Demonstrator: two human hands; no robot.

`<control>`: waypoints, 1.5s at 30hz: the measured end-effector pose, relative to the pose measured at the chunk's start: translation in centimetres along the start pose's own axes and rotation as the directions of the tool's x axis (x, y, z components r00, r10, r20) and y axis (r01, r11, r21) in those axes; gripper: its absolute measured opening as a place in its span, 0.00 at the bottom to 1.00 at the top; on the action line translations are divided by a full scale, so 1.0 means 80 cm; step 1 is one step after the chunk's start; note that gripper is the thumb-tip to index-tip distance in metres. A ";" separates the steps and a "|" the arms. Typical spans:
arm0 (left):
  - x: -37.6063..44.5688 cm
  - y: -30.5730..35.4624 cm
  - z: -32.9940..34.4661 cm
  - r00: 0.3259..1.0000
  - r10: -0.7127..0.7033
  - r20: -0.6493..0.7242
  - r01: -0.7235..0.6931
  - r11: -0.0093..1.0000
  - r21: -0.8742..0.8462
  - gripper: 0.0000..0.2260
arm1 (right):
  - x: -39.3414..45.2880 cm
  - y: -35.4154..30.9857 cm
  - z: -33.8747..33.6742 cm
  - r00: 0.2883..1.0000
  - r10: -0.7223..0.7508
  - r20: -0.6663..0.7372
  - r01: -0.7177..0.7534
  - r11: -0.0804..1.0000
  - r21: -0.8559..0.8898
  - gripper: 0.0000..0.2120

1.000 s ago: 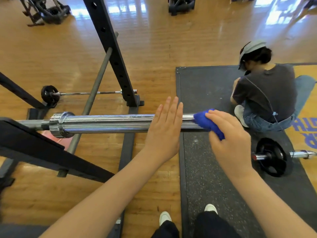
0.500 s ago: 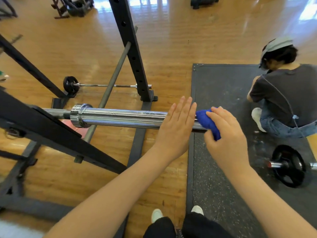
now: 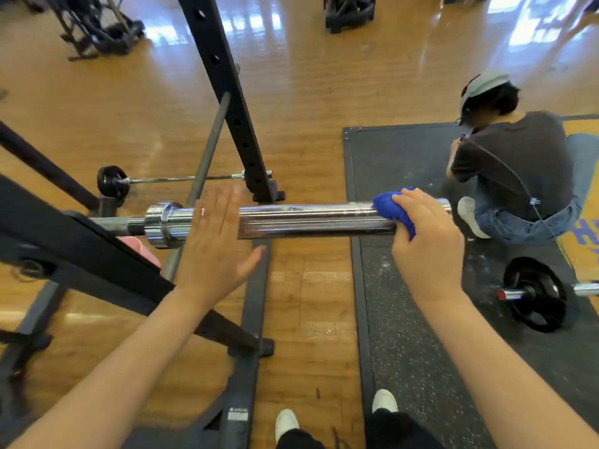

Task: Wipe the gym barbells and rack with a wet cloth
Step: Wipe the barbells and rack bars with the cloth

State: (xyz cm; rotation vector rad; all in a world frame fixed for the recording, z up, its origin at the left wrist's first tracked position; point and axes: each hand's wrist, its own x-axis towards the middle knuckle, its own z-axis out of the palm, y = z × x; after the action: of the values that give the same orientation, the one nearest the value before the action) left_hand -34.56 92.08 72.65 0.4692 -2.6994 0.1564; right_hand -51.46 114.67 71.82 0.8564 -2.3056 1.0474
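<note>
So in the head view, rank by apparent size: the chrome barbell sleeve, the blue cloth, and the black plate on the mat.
1. Chrome barbell sleeve, the longest by far.
2. Black plate.
3. Blue cloth, partly hidden in the right hand.
Differing nearness to the camera makes true sizes unsure.

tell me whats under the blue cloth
The chrome barbell sleeve runs under the blue cloth, which the right hand presses onto it. The stretch of sleeve beneath the cloth is covered.

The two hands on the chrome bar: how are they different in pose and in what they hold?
The left hand lies flat with straight fingers on the chrome barbell sleeve and holds nothing; the right hand curls around a blue cloth. The left is near the collar, the right near the free end. Both touch the same sleeve.
</note>
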 end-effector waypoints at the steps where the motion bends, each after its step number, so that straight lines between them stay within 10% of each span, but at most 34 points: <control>1: -0.007 -0.026 -0.005 1.000 -0.025 0.003 0.025 0.999 0.042 0.40 | 0.000 -0.004 0.003 1.000 -0.007 0.012 0.007 1.000 0.009 0.17; 7: -0.016 -0.112 -0.026 0.963 -0.121 0.241 0.073 0.977 0.200 0.51 | -0.009 0.016 -0.001 0.998 -0.054 0.036 0.054 0.998 0.015 0.18; 16: -0.009 -0.130 -0.016 0.985 -0.037 0.166 0.009 0.986 0.167 0.43 | -0.028 0.048 -0.017 0.998 -0.026 -0.060 0.024 0.999 -0.048 0.19; 23: 0.028 -0.131 -0.039 0.881 -0.086 0.464 0.043 0.994 0.104 0.50 | -0.032 0.040 -0.028 0.998 -0.018 -0.055 0.014 0.998 -0.065 0.20; 30: -0.025 -0.099 -0.015 0.987 -0.120 0.103 0.103 0.981 0.164 0.48 | -0.049 0.047 -0.027 0.999 -0.039 -0.035 0.036 0.994 -0.105 0.20; 45: 0.007 -0.125 -0.030 0.953 -0.038 0.300 0.051 0.998 -0.034 0.44 | -0.035 0.044 -0.018 0.995 -0.047 -0.091 0.046 0.999 -0.015 0.17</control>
State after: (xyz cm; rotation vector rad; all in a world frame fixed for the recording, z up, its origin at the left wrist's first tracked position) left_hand -30.76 82.96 75.51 0.5827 -2.9775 0.0164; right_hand -51.76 118.55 69.21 0.8354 -2.2046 1.0288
